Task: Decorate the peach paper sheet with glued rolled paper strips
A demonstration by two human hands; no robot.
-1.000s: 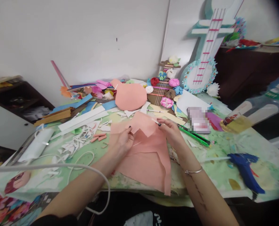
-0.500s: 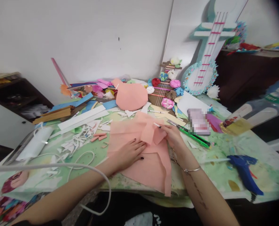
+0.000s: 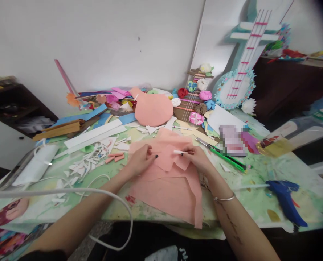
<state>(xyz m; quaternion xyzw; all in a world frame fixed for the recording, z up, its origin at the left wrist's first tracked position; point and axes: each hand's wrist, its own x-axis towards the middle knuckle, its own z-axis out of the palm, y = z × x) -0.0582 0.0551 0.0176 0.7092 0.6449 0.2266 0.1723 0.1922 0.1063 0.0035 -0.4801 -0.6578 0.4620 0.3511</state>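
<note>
In the head view my right hand (image 3: 198,157) pinches a short thin white stick (image 3: 178,152), its tip pointing left. Below the stick lies a small folded piece of pink paper (image 3: 165,161), over a larger creased sheet of pink paper (image 3: 161,195). My left hand (image 3: 141,159) is at the small piece's left edge, its fingers curled and the thumb against that edge; the exact grip is partly hidden. Beyond the hands lies a pink lute-shaped cutout (image 3: 154,110), with a small white piece near its neck.
A green utility knife (image 3: 227,157), a phone (image 3: 233,140) and a blue glue gun (image 3: 283,199) lie on the right. A tilted bottle (image 3: 292,136) stands behind. White paper scraps (image 3: 92,159) and a white cable (image 3: 118,197) are on the left. Decorated paper instruments (image 3: 236,87) lean on the wall.
My left hand has lifted from lying flat on the pink sheet and curled at the small piece's left edge. The white stick shows more fully in my right hand. The view has shifted slightly.
</note>
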